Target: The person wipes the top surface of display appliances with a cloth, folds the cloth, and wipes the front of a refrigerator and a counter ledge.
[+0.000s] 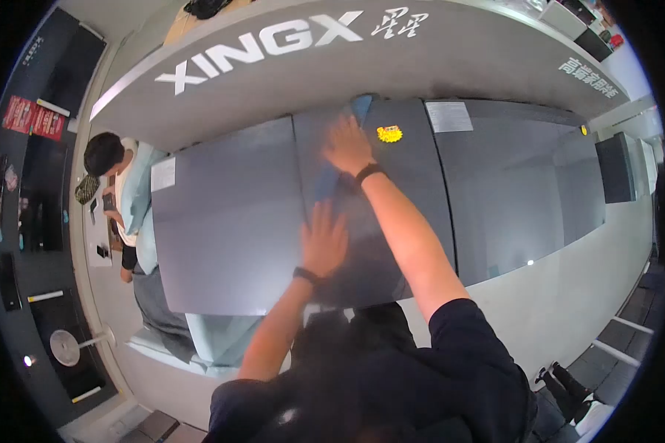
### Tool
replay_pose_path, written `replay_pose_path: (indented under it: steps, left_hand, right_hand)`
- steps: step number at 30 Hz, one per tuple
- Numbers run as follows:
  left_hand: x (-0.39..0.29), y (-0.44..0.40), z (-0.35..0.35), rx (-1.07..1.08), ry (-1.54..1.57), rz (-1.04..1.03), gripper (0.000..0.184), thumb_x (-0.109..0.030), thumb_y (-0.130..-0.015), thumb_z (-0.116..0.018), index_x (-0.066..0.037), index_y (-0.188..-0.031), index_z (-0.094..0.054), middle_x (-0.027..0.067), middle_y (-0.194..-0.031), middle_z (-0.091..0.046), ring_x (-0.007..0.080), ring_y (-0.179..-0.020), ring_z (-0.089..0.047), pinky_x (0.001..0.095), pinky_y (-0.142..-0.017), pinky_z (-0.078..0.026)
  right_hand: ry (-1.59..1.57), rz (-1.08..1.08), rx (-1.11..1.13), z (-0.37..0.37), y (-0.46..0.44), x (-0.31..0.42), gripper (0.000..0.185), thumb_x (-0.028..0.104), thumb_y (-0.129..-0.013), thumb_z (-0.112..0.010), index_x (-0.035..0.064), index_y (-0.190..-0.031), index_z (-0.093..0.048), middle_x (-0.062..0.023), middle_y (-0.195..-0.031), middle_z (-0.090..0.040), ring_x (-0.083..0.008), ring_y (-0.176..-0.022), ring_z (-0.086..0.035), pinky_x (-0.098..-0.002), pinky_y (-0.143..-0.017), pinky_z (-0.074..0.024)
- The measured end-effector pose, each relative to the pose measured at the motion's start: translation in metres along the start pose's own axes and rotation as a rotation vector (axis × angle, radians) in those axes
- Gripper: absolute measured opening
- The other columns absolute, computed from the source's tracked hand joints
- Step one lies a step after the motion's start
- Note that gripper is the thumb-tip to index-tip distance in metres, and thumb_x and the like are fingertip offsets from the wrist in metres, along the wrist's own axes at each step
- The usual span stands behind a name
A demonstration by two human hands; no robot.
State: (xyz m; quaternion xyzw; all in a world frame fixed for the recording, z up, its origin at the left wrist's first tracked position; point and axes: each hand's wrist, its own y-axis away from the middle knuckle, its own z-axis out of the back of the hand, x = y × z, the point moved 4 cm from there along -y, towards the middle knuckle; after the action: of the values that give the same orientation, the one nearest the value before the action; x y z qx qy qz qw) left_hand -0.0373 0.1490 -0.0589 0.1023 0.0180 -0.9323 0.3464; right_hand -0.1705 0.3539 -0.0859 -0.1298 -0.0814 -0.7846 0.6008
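Evidently both bare hands are at the middle freezer lid point(406, 221), a smooth dark grey panel, and motion blur softens them both. Near its far edge the right hand point(349, 146) lies over a blue cloth point(360, 109), one end of which shows beyond the fingertips, with a blurred blue patch on the near side of the palm; whether those fingers are clamped on the cloth or merely pressed flat over it, I cannot tell. Nearer the body, the left hand point(324, 244) is spread palm down, its fingers extended and slightly apart, close to the seam with the left freezer lid point(229, 229); the blur hides whether it touches the cloth. Each wrist wears a dark band. Just beside the right hand, a yellow starburst sticker point(389, 134) marks the middle lid, while a white paper label point(449, 117) sits at the corner of the right freezer lid point(510, 184). Behind all three lids runs a grey board point(465, 52) lettered XINGX. Off to the left, another person point(129, 177) has their head bent.
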Motion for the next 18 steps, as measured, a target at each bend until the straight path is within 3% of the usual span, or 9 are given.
replay_pose_path:
  steps: [4, 7, 13, 18]
  left_hand:
    - [0.006, -0.008, 0.006, 0.008, 0.09, 0.103, 0.058, -0.024, -0.095, -0.055, -0.013, -0.15, -0.041, 0.0225, -0.155, -0.037, 0.0381, -0.146, -0.034, 0.063, -0.109, -0.033]
    - [0.016, -0.012, 0.004, 0.076, 0.196, 0.198, 0.059, -0.024, -0.098, -0.05, -0.013, -0.154, -0.034, 0.0214, -0.162, -0.026, 0.0353, -0.15, -0.027, 0.0614, -0.112, -0.031]
    - [0.026, -0.006, 0.004, 0.116, 0.07, 0.065, 0.068, -0.021, -0.092, -0.057, -0.011, -0.155, -0.031, 0.018, -0.162, -0.026, 0.0351, -0.151, -0.025, 0.0665, -0.111, -0.03]
    - [0.015, -0.037, 0.02, -0.028, 0.203, 0.144, 0.074, -0.024, -0.089, -0.059, -0.005, -0.154, -0.03, 0.0176, -0.164, -0.022, 0.0377, -0.153, -0.017, 0.072, -0.11, -0.026]
  right_hand:
    - [0.03, -0.028, 0.084, 0.013, 0.0, -0.006, 0.073, 0.051, -0.093, -0.055, 0.0079, -0.15, -0.042, -0.0201, -0.162, -0.028, -0.0402, -0.15, -0.025, -0.0523, -0.118, -0.0266]
    - [0.083, -0.053, 0.123, 0.025, 0.0, -0.011, 0.076, 0.054, -0.091, -0.057, 0.0074, -0.15, -0.041, -0.0221, -0.161, -0.028, -0.0406, -0.15, -0.024, -0.0538, -0.118, -0.0258]
    - [0.181, -0.08, 0.187, 0.041, -0.002, -0.032, 0.087, 0.063, -0.091, -0.054, 0.0078, -0.155, -0.033, -0.0238, -0.163, -0.023, -0.0403, -0.152, -0.018, -0.0537, -0.121, -0.0188]
    - [0.161, -0.106, 0.217, 0.033, -0.014, -0.054, 0.094, 0.068, -0.091, -0.05, 0.0054, -0.157, -0.027, -0.0237, -0.164, -0.02, -0.0397, -0.153, -0.015, -0.0515, -0.122, -0.0166]
